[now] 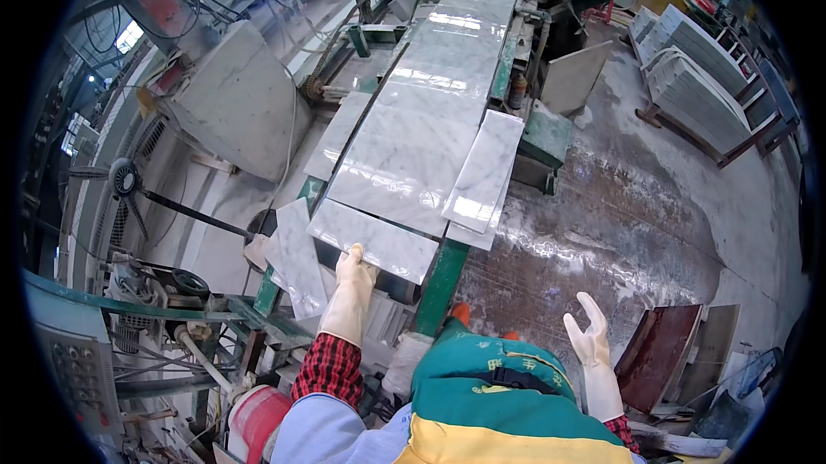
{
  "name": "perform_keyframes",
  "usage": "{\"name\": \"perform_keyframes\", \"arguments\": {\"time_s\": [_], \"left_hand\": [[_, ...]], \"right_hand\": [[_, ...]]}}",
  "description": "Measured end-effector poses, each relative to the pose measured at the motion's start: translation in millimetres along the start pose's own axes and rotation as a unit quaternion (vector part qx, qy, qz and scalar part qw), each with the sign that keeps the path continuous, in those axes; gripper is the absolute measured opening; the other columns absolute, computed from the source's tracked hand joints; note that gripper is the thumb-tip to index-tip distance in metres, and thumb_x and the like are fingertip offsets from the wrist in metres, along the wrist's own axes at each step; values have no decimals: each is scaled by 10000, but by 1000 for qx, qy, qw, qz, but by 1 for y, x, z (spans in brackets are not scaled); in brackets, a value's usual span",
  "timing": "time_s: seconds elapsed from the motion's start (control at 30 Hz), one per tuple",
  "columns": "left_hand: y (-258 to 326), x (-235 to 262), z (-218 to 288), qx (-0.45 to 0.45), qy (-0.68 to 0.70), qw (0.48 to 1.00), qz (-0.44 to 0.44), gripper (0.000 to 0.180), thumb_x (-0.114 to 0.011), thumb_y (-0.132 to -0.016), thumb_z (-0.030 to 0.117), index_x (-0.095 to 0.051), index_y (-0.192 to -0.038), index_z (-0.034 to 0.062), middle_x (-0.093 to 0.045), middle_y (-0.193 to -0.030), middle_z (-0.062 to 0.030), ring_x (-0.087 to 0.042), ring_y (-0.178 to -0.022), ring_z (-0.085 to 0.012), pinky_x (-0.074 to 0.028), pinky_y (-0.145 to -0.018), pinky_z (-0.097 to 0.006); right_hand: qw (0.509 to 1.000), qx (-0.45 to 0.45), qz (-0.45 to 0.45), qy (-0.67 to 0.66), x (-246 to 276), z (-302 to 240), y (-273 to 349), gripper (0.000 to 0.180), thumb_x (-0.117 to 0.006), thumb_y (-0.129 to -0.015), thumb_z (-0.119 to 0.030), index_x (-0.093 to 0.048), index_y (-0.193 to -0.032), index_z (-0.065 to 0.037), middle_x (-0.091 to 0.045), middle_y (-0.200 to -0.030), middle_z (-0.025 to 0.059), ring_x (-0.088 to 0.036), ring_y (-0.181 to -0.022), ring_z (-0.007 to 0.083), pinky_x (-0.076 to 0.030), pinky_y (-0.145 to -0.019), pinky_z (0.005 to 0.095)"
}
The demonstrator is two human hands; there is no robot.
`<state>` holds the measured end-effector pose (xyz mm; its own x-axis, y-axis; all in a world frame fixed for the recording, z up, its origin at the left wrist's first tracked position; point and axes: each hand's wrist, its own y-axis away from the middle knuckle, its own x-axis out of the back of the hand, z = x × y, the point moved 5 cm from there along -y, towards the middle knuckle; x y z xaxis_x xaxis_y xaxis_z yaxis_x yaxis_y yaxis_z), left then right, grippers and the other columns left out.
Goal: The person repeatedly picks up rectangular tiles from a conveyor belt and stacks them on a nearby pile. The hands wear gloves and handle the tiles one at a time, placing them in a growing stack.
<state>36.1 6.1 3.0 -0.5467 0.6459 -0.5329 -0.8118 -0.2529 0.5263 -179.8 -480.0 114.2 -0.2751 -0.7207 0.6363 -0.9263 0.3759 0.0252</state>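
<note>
My left hand (347, 292), in a cream rubber glove, grips the near edge of a narrow white marble tile (374, 238), a finger or thumb showing on its top face. The tile lies askew across the near end of a green-framed conveyor (444, 287). Just beyond it is a larger polished marble slab (400, 163), grey-veined, with more slabs in line behind. Off to the right, my right hand (589, 339), gloved alike, is raised with fingers apart and holds nothing. Two overlapping marble strips (484, 176) rest along the conveyor's right side.
Another marble piece (297, 262) leans left of the conveyor. A control panel (77, 378) and a pink-red drum (258, 421) stand at lower left. Dark red boards (658, 356) lean at lower right. A rack of stacked slabs (697, 94) stands beyond the wet floor (594, 232).
</note>
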Motion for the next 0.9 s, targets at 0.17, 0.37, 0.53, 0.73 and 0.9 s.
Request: {"name": "perform_keyframes", "arguments": {"time_s": [0.17, 0.37, 0.53, 0.73, 0.9], "left_hand": [[4, -5, 0, 19, 6, 1000, 5, 387, -451, -1009, 31, -409, -1393, 36, -528, -1322, -199, -587, -1184, -381, -529, -957, -582], [6, -11, -1, 10, -1, 1000, 14, 384, -441, -1020, 37, -395, -1402, 36, -530, -1314, -196, -598, -1173, -369, -545, -952, -567], [-3, -7, -4, 14, 3, 1000, 24, 381, -439, -1021, 32, -391, -1399, 30, -529, -1306, -203, -604, -1163, -365, -557, -948, -565], [-6, -6, -5, 14, -5, 1000, 26, 379, -445, -1017, 29, -394, -1393, 27, -527, -1305, -204, -609, -1149, -367, -563, -933, -563], [-3, -12, -3, 38, -42, 997, 54, 281, -480, -1013, 77, -457, -1293, 56, -569, -1141, -154, -620, -956, -305, -544, -761, -470]], "right_hand": [[1000, 4, -8, 6, -3, -8, -7, 520, -756, -818, -143, -611, -1302, -19, -598, -1358, 195, -550, -1293, 326, -416, -1108, 392], [1000, -2, -18, 1, -10, -12, -11, 516, -753, -819, -144, -613, -1299, -19, -603, -1354, 192, -552, -1293, 323, -410, -1113, 390], [1000, -5, -15, 4, -9, -5, -12, 517, -753, -819, -149, -616, -1300, -19, -601, -1357, 191, -550, -1295, 322, -409, -1114, 390], [999, -32, -18, 0, -10, -4, -10, 509, -745, -826, -155, -618, -1298, -15, -598, -1364, 191, -542, -1306, 315, -402, -1119, 385], [998, -52, -17, -6, -11, -4, -8, 501, -739, -833, -157, -620, -1298, -15, -596, -1370, 185, -538, -1311, 311, -398, -1121, 379]]}}
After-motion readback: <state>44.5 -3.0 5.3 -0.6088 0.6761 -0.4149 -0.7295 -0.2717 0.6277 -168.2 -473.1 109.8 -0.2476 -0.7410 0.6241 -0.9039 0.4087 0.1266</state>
